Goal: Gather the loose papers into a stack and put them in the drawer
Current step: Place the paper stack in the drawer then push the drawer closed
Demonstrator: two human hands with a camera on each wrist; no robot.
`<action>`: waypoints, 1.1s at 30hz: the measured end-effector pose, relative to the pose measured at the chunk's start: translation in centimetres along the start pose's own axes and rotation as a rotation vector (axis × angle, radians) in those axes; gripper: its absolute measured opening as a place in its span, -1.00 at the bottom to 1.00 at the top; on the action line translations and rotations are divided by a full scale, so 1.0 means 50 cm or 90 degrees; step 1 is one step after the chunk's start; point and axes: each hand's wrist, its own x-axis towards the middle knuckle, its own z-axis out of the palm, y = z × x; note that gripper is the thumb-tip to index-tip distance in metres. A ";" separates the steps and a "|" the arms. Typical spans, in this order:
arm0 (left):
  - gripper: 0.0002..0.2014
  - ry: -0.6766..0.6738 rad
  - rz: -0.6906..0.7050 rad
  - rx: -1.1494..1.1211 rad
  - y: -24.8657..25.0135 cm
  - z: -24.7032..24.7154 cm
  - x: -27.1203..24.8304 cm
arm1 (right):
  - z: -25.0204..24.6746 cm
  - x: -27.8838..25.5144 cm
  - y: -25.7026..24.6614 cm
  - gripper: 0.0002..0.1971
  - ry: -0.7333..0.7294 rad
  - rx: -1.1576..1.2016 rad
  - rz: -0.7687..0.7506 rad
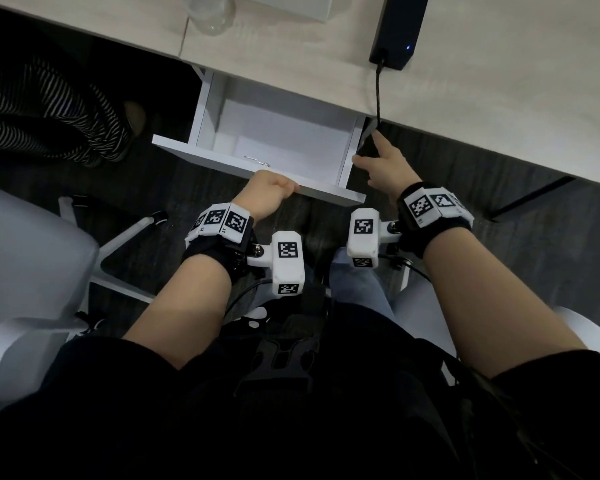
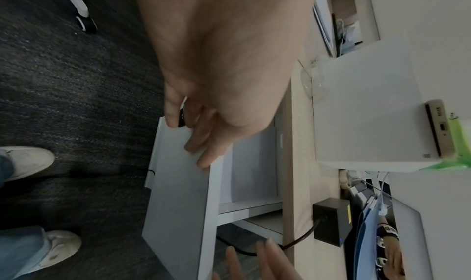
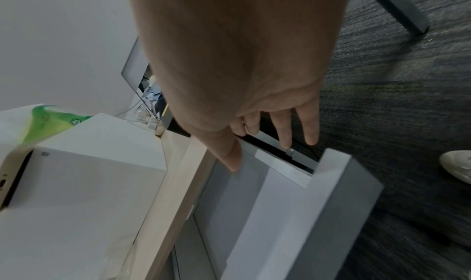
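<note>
A white drawer (image 1: 222,160) stands pulled out under the pale wooden desk (image 1: 499,109). Inside it I see a flat white surface (image 1: 284,133) that looks like paper (image 2: 251,163); I cannot separate the sheets from the drawer's bottom. My left hand (image 1: 271,190) is against the drawer's front panel (image 2: 178,203), with its fingers (image 2: 201,153) lying fairly straight on the panel. A small black item (image 2: 181,117) sits by its thumb. My right hand (image 1: 374,157) is at the drawer's right side, fingers (image 3: 285,131) spread. Its thumb (image 3: 233,159) touches the side wall.
A black adapter (image 1: 397,29) with a blue light lies on the desk, and its cable (image 1: 378,98) hangs down beside my right hand. A white box (image 2: 367,111) and a clear bottle (image 1: 212,15) stand farther back. Someone's striped legs (image 1: 49,112) and a chair base (image 1: 118,244) are at left.
</note>
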 end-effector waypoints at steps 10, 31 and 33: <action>-0.74 0.098 0.036 -0.044 0.059 0.014 0.055 | -0.033 0.011 -0.009 -0.26 -0.041 -0.058 0.037; -0.57 0.061 -0.025 -0.073 0.130 0.020 0.155 | -0.053 0.047 -0.011 -0.26 -0.086 0.051 0.090; -0.54 0.060 -0.021 -0.079 0.130 0.021 0.164 | -0.050 0.049 -0.007 -0.23 -0.094 0.059 0.091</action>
